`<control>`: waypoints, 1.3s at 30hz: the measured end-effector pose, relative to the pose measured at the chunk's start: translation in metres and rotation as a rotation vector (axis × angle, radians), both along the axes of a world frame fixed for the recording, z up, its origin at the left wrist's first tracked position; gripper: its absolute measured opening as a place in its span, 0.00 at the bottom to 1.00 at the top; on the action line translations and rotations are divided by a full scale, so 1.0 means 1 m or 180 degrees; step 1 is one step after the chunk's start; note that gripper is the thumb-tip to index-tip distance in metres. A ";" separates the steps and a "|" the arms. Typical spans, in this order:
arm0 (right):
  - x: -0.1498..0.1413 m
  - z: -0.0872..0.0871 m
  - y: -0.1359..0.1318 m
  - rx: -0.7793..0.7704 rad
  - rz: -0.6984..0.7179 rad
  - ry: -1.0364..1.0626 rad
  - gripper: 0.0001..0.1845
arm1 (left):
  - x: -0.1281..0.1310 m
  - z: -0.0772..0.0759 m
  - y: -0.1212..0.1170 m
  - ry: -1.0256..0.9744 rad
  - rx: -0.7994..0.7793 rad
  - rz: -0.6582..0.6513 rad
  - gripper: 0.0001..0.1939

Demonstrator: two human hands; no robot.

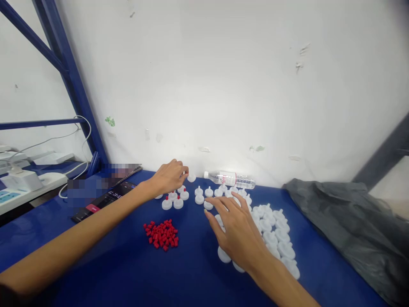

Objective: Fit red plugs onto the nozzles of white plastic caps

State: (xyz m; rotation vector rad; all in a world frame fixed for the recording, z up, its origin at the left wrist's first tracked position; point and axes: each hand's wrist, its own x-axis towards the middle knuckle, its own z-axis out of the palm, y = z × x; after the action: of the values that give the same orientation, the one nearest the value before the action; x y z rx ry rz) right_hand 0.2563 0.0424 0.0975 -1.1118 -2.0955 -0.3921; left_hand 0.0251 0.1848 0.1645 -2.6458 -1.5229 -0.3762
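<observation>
My left hand (171, 175) is closed in a pinch at a white nozzle cap (191, 177), near the wall; the fingers partly cover it. Below that hand stand several white caps with red tips (178, 202). My right hand (234, 226) is open, fingers apart and curved, over the left side of a large group of plain white nozzle caps (270, 224). Its fingertips are close to a white cap (208, 205), and I cannot tell whether they touch it. Small red tips (162, 233) lie in a loose pile between my arms.
A clear plastic bottle (246, 181) lies on its side by the wall. Phones (105, 200) lie at the left, one showing a timer. Dark grey cloth (345, 226) covers the right side of the blue table (128, 273). A power strip (12, 196) and cables are far left.
</observation>
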 end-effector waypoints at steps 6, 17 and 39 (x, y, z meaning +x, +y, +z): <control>0.001 -0.002 0.000 0.0022 0.0031 0.0045 0.11 | 0.016 -0.008 0.035 0.0443 -0.0063 -0.0063 0.18; 0.006 -0.003 0.005 -0.0015 -0.0068 0.0042 0.12 | 0.029 -0.022 -0.017 0.0294 -0.0455 -0.0726 0.16; 0.004 -0.013 0.006 -0.0191 -0.0159 0.0060 0.11 | 0.032 -0.005 -0.051 -0.0532 -0.1385 -0.1249 0.14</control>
State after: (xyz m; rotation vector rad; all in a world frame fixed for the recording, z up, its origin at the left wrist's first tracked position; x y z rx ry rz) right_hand 0.2605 0.0488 0.0849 -1.2002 -2.0784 -0.3431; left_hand 0.0567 0.1339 0.1592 -3.3465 -1.2281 -0.3215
